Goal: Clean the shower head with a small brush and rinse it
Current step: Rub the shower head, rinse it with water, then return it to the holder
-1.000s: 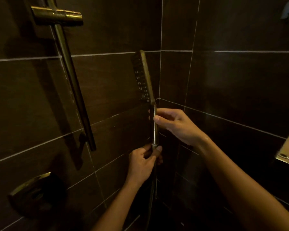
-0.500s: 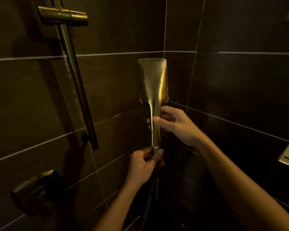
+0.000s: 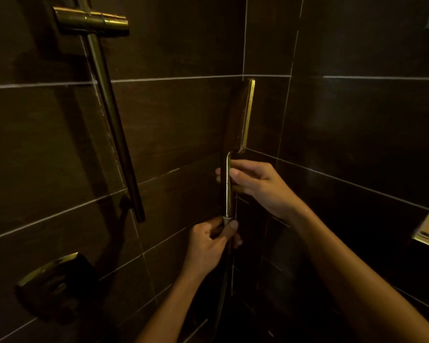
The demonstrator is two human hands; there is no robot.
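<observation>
Very dim, warm glints on brass rail (image 3: 114, 125), wide-angle edge warp.

The shower head (image 3: 242, 115) is showing polished, gold-toned metal, its thin edge gleaming and its broad back mirroring the dark wall. The handle (image 3: 228, 204) is shining with the same smooth, glossy finish. The collar (image 3: 227, 219) at its base is looking paler and matt, perhaps plastic. The rail (image 3: 116, 134), slider (image 3: 92, 21) and valve plate (image 3: 50, 269) are gleaming as glossy brass-coloured metal. The tiles (image 3: 47, 149) are looking dark brown, smooth and faintly sheened, with pale matt grout (image 3: 171, 78) running between them.
</observation>
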